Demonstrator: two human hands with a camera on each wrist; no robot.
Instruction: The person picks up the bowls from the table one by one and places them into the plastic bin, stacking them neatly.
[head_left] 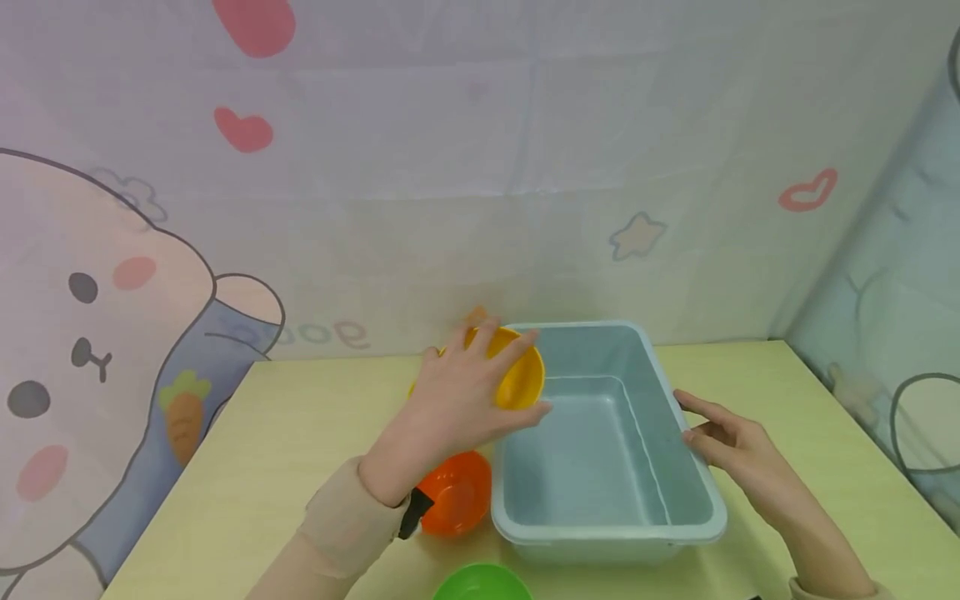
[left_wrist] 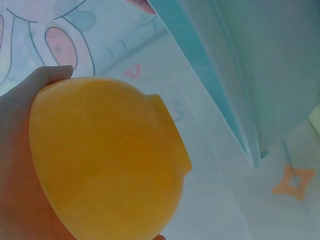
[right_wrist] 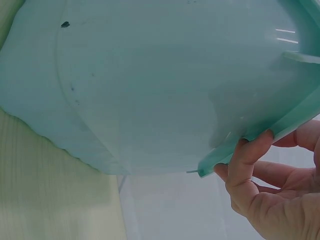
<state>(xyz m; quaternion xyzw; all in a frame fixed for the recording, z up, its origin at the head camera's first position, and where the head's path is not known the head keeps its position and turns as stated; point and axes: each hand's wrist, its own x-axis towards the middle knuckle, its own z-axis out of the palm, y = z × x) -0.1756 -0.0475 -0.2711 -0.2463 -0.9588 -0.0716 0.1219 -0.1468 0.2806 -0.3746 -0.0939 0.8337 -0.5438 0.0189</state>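
Note:
My left hand [head_left: 453, 400] grips a yellow bowl [head_left: 527, 373] by its rim, fingers spread over it, above the left side of a pale blue plastic basin. In the left wrist view the bowl's rounded outside and foot ring [left_wrist: 170, 135] face the camera. My right hand [head_left: 731, 442] holds the right rim of the basin [head_left: 701, 487]; the right wrist view has its fingers [right_wrist: 242, 172] curled at the rim's edge. The inside of the basin holds nothing visible. An orange-red bowl [head_left: 456, 498] stands left of the basin, partly behind my left wrist.
A green bowl [head_left: 483, 583] is cut off by the bottom edge of the head view. Everything stands on a light yellow table [head_left: 300, 433]. Behind it hangs a pale cloth [head_left: 450, 167] printed with hearts, stars and a cartoon animal; another cloth borders the right side.

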